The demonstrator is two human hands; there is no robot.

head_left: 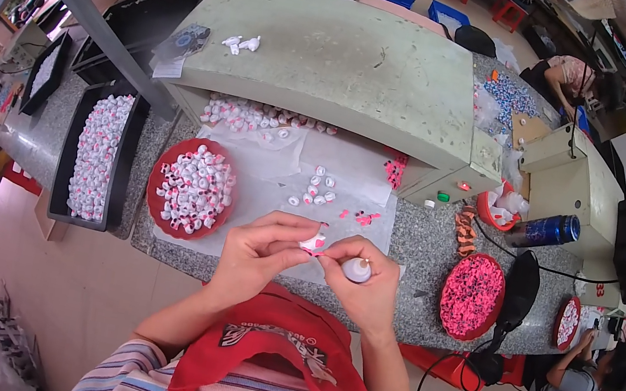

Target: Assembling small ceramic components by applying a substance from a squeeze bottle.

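Note:
My left hand (255, 261) pinches a small white figure piece (312, 242) with pink on it between thumb and fingers. Against its lower edge come the thumb and forefinger of my right hand (369, 296); whether they grip a tiny pink part cannot be made out. A small white bottle with a tan tip (357, 269) is tucked in the curled fingers of that same hand. Beyond my hands, several white pieces (314, 187) and small pink parts (363, 219) lie on a white paper sheet (257, 177).
A red bowl (152, 205) heaped with white-and-pink pieces stands left, beside a black tray (60, 193) of similar ones. To the right are a bowl of pink parts (473, 295) and a blue can (545, 231). A greenish cabinet (329, 56) spans the back. Two co-workers sit at right.

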